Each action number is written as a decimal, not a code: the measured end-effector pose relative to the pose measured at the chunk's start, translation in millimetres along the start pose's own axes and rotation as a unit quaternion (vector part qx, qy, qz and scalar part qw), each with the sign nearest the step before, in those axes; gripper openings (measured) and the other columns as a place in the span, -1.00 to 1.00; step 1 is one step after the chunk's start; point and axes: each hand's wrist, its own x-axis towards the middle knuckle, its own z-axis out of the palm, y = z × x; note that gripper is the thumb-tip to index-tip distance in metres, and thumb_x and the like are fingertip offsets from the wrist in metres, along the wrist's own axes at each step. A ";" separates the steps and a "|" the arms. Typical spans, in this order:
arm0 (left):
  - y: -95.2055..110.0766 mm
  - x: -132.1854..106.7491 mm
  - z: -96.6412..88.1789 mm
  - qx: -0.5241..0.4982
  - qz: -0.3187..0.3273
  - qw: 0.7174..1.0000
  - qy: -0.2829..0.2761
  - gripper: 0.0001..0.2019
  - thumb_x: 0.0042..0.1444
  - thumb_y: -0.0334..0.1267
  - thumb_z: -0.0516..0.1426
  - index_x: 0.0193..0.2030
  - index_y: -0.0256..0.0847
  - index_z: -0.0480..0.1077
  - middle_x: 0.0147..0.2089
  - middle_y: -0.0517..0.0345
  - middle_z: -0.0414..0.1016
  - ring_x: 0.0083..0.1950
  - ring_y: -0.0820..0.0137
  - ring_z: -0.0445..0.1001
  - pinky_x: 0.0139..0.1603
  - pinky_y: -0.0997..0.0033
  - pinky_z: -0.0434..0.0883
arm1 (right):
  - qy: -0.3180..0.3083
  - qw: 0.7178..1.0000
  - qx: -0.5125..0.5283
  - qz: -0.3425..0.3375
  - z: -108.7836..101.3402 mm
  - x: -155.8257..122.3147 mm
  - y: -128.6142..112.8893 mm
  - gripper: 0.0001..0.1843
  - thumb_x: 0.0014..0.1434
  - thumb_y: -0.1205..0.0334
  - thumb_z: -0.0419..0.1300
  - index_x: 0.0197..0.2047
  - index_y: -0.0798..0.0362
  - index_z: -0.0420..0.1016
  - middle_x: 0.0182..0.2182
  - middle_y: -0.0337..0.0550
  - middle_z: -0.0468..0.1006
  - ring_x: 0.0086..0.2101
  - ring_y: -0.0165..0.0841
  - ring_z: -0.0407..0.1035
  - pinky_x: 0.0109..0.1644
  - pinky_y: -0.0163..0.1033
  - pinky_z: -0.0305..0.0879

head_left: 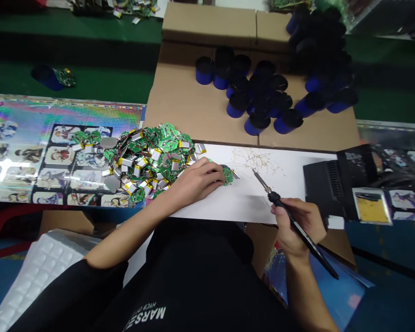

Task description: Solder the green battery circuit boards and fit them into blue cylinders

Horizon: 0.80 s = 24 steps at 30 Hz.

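My right hand (299,226) grips a black-handled soldering iron (290,219), its metal tip pointing up and left over the white work surface (228,203). Under the curled fingers of my left hand (204,177) is a small green circuit board (228,176), its left part hidden by the fingers. A silver piece lies at the board's right edge. Just left of that hand rises a heap of green circuit boards (155,161) with silver, yellow-ended battery packs and thin wires. Thin wire scraps (257,159) lie scattered beyond the iron's tip.
Many blue cups with black tops (257,122) stand on a cardboard sheet (183,92) behind the white surface. At the right sits a black box-shaped device (321,184), beside a tray with a yellow pad (371,207). Printed shiny sheets (20,152) cover the bench at left.
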 end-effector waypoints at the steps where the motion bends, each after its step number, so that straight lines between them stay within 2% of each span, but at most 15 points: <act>1: 0.4 -1.5 0.6 0.005 -0.003 1.000 0.005 -0.83 0.45 -0.16 0.14 -0.04 -0.13 0.55 0.13 -0.02 0.54 0.09 0.18 0.46 0.18 0.08 0.44 | 0.009 1.000 -0.006 0.019 1.1 -1.9 2.8 -0.77 0.22 0.25 0.42 -0.07 0.05 0.58 -0.32 -0.17 0.64 -0.39 -0.34 0.58 -0.30 -0.24 0.53; 3: 1.4 -4.7 3.9 0.004 -0.014 1.000 0.015 -0.82 0.37 -0.10 0.23 -0.02 -0.13 0.53 0.30 -0.11 0.42 0.28 0.05 0.39 0.31 -0.06 0.41 | 0.014 0.999 -0.010 0.049 3.0 -7.4 10.3 -0.76 0.25 0.21 0.40 -0.04 0.07 0.56 -0.34 -0.19 0.62 -0.40 -0.33 0.59 -0.27 -0.23 0.52; 5: 2.5 -6.9 9.6 -0.017 -0.035 0.999 0.010 -0.81 0.35 -0.14 0.26 0.02 -0.13 0.49 0.41 -0.17 0.29 0.40 0.00 0.33 0.35 -0.08 0.41 | 0.006 0.998 -0.011 0.067 3.7 -14.8 19.2 -0.76 0.28 0.16 0.38 -0.03 0.07 0.55 -0.32 -0.16 0.63 -0.35 -0.30 0.60 -0.20 -0.18 0.54; 9: 6.4 -6.3 13.9 -0.066 -0.066 0.996 -0.005 -0.93 0.40 -0.26 0.18 -0.02 -0.13 0.44 0.38 -0.12 0.34 0.29 0.14 0.49 0.25 0.07 0.52 | -0.017 0.996 -0.023 0.085 0.7 -29.0 33.8 -0.77 0.30 0.14 0.36 -0.03 0.04 0.56 -0.27 -0.12 0.63 -0.30 -0.28 0.59 -0.13 -0.13 0.55; 12: 8.8 -3.0 -6.0 -0.094 -0.072 0.993 0.009 -0.94 0.36 -0.25 0.23 -0.07 -0.12 0.45 0.33 -0.05 0.42 0.29 0.17 0.51 0.28 0.10 0.51 | -0.026 0.997 -0.020 0.077 -3.3 -33.7 37.7 -0.78 0.30 0.18 0.35 -0.01 0.03 0.56 -0.26 -0.12 0.63 -0.29 -0.29 0.59 -0.12 -0.15 0.55; 15: 1.5 0.1 -45.6 -0.089 -0.078 0.990 0.082 -0.88 0.30 -0.22 0.31 -0.11 -0.12 0.46 0.27 0.00 0.51 0.34 0.17 0.49 0.38 0.05 0.44 | -0.036 0.996 -0.025 0.072 -5.3 -33.8 37.9 -0.80 0.30 0.21 0.35 -0.02 0.01 0.57 -0.25 -0.13 0.63 -0.27 -0.30 0.59 -0.12 -0.18 0.55; 17: -14.4 1.9 -76.2 -0.073 -0.086 0.982 0.153 -0.79 0.23 -0.16 0.37 -0.12 -0.13 0.47 0.24 0.00 0.55 0.33 0.16 0.51 0.38 0.01 0.43 | -0.043 0.996 -0.037 0.071 -5.3 -32.6 37.4 -0.80 0.29 0.21 0.36 -0.03 0.01 0.58 -0.24 -0.13 0.64 -0.27 -0.30 0.60 -0.14 -0.21 0.54; 19: -41.1 3.2 -105.6 -0.078 -0.099 0.966 0.226 -0.69 0.16 -0.08 0.41 -0.12 -0.15 0.46 0.25 -0.02 0.55 0.33 0.15 0.51 0.31 0.03 0.49 | -0.047 0.995 -0.050 0.067 -4.7 -31.4 36.9 -0.81 0.28 0.20 0.36 -0.04 0.00 0.58 -0.24 -0.14 0.64 -0.27 -0.31 0.59 -0.17 -0.24 0.53; 22: -98.7 2.9 -143.5 -0.045 -0.137 0.936 0.320 -0.51 -0.01 0.05 0.49 -0.14 -0.21 0.45 0.22 -0.08 0.57 0.23 0.20 0.57 0.25 0.09 0.52 | -0.044 0.996 -0.056 0.059 -3.8 -30.2 36.0 -0.81 0.28 0.20 0.36 -0.05 0.01 0.58 -0.25 -0.14 0.64 -0.28 -0.30 0.60 -0.19 -0.24 0.53; 24: -142.5 0.5 -162.9 -0.004 -0.192 0.905 0.379 -0.41 -0.14 0.12 0.52 -0.16 -0.23 0.44 0.20 -0.04 0.59 0.07 0.29 0.59 0.14 0.14 0.56 | -0.031 0.997 -0.049 0.050 -3.7 -30.3 34.5 -0.81 0.28 0.20 0.36 -0.05 0.01 0.58 -0.24 -0.13 0.65 -0.26 -0.28 0.61 -0.16 -0.21 0.55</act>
